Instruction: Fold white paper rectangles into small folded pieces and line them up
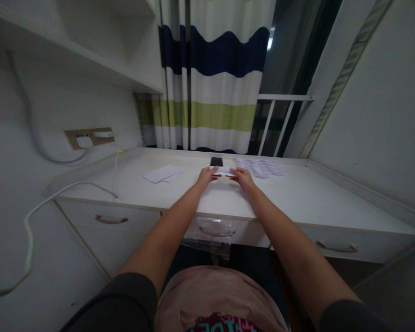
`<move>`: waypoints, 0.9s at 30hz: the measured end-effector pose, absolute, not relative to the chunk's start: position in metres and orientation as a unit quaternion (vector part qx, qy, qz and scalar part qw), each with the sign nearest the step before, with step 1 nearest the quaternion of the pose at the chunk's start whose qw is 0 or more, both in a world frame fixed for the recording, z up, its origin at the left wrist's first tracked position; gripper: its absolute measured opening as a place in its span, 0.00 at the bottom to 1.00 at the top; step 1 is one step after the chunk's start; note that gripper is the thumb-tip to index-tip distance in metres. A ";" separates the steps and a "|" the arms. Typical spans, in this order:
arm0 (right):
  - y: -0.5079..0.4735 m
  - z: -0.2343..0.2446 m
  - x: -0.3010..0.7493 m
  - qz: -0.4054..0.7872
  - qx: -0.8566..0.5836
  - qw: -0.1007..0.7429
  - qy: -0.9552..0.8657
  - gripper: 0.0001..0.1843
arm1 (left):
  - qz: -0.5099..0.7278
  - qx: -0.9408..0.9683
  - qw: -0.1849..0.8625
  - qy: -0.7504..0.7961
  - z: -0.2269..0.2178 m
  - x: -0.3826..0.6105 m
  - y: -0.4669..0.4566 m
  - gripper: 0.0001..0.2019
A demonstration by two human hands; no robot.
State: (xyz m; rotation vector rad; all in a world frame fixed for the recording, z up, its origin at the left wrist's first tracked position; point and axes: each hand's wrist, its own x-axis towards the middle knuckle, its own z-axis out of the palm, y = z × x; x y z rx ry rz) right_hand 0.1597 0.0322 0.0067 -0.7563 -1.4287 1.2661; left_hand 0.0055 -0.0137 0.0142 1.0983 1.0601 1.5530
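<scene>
A narrow strip of folded white paper (224, 170) is stretched level between my two hands, above the white desk. My left hand (206, 177) pinches its left end, thumb on top and fingers beneath. At the right end, my right hand (242, 179) grips it in the same way. Just behind the paper lies a small black flat object (216, 161), perhaps a phone. To the left rest a few flat white paper sheets (163, 174), overlapping. Several small folded white paper pieces (259, 167) are spread in a group beyond my right hand.
The white desk (297, 198) has drawers along its front. A white cable (65, 189) hangs over its left end, near a wall socket (90, 137) with plugs. Overhead at left juts a shelf (72, 50). A striped curtain (224, 87) and window rail stand behind.
</scene>
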 end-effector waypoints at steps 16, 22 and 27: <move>0.028 0.007 0.160 0.526 -0.330 0.482 -0.618 0.16 | 0.600 0.491 0.447 0.446 0.011 0.008 -0.013 0.11; 0.037 -0.001 0.162 0.493 -0.336 0.482 -0.642 0.18 | 0.609 0.492 0.428 0.452 0.010 0.008 -0.011 0.09; 0.040 -0.003 0.161 0.468 -0.330 0.505 -0.646 0.20 | 0.599 0.521 0.422 0.438 0.010 0.007 -0.012 0.11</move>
